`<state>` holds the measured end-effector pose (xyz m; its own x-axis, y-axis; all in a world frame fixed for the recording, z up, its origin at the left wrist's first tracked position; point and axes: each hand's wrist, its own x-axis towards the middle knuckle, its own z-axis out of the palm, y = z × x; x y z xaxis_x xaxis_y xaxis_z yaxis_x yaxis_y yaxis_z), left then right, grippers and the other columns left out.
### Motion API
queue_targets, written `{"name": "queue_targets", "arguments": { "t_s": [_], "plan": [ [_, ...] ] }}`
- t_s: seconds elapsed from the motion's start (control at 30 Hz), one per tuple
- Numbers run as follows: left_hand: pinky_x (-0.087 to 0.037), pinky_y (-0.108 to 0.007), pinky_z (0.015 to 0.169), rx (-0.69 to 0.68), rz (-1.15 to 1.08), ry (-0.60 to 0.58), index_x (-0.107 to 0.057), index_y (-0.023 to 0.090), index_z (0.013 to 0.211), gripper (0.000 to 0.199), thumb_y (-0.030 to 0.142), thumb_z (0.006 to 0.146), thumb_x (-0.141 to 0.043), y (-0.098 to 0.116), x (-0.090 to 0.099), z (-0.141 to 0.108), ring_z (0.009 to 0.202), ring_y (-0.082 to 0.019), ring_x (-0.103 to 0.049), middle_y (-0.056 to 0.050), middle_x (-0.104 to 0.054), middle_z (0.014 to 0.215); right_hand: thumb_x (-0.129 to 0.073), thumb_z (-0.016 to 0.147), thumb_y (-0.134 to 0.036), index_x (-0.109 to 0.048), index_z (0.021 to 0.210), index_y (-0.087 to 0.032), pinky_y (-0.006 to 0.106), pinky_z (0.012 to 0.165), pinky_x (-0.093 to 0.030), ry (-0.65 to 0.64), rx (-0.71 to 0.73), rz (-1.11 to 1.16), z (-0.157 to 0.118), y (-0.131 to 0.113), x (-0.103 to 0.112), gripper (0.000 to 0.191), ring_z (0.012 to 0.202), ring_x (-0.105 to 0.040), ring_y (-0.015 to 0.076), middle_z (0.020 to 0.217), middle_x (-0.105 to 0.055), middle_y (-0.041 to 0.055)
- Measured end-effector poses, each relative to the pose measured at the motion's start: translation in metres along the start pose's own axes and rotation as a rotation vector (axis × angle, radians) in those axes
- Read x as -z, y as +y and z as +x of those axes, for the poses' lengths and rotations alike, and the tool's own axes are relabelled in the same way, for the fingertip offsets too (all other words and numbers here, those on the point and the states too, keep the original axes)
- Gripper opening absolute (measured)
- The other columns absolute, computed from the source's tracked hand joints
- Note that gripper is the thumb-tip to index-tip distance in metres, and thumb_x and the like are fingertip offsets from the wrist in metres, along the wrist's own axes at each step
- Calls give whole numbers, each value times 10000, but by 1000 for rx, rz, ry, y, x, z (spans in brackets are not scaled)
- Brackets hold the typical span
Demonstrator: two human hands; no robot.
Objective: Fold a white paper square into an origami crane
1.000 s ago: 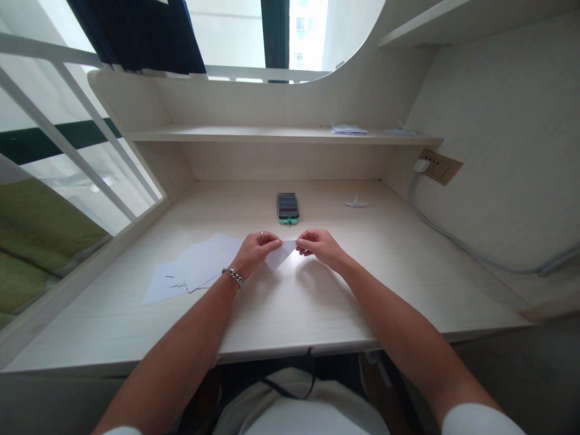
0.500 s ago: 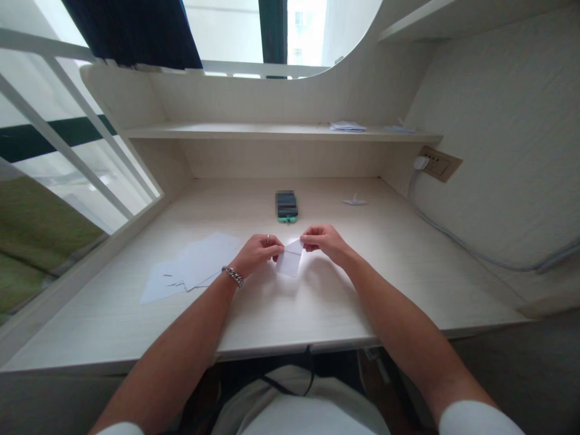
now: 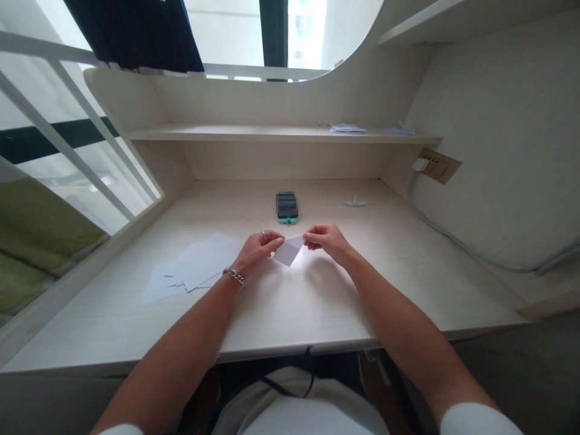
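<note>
A small folded white paper (image 3: pixel 289 252) is held between my two hands over the middle of the desk. My left hand (image 3: pixel 259 249) pinches its left corner; a ring and a chain bracelet show on that hand and wrist. The upper right corner is gripped by my right hand (image 3: pixel 329 240), thumb and fingers closed on it. Beyond the hands lies a phone (image 3: pixel 287 207) with a green edge, its screen blurred out. A folded paper crane (image 3: pixel 354 202) stands farther back to the right.
White paper sheets (image 3: pixel 193 266), one with dark lines, lie left of my left forearm. Folded papers (image 3: pixel 347 128) rest on the shelf (image 3: pixel 254 134) at the back. A grey cable (image 3: pixel 453 238) runs from the wall socket (image 3: pixel 439 165) along the right side.
The folded paper has tilted, and its lower edge has come up between my hands. Both hands keep their hold and have barely shifted.
</note>
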<state>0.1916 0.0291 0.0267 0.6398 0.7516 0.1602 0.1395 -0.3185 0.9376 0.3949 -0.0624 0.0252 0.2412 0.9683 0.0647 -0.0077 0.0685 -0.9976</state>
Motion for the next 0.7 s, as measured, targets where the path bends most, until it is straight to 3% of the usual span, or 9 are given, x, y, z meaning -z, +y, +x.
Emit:
{"name": "queue_targets", "arguments": {
  "t_s": [0.2,0.4,0.5,0.7],
  "plan": [
    [-377,-242,532,-16,8,5,-652,148,722,319,466,741,-668,-6,-7,0,559,-119,-506,-13,-624,641,-712,679,-326,-668,718,-140,255,576,-464,-61,23,-131,-1,6,-11,194,570,-588,117,659,-677,38],
    [-376,-245,555,-132,341,-70,-696,159,740,264,390,808,-588,-4,-13,-4,621,-144,-554,-33,-667,677,-625,714,-250,-685,726,-143,226,556,-415,-176,97,-386,-1,13,-16,124,579,-569,115,614,-636,8],
    [-357,-244,543,-152,396,-106,-698,157,735,264,375,814,-570,-2,-14,-4,605,-138,-533,-27,-652,655,-591,701,-211,-682,701,-150,215,534,-386,-184,115,-481,0,14,-18,110,574,-558,110,604,-629,-1],
    [-350,-238,517,-62,266,-35,-665,153,704,270,406,775,-605,-7,0,3,562,-123,-492,-11,-614,623,-580,689,-181,-675,696,-145,233,570,-451,-198,41,-400,1,7,5,102,604,-604,132,640,-676,36]
  ]
}}
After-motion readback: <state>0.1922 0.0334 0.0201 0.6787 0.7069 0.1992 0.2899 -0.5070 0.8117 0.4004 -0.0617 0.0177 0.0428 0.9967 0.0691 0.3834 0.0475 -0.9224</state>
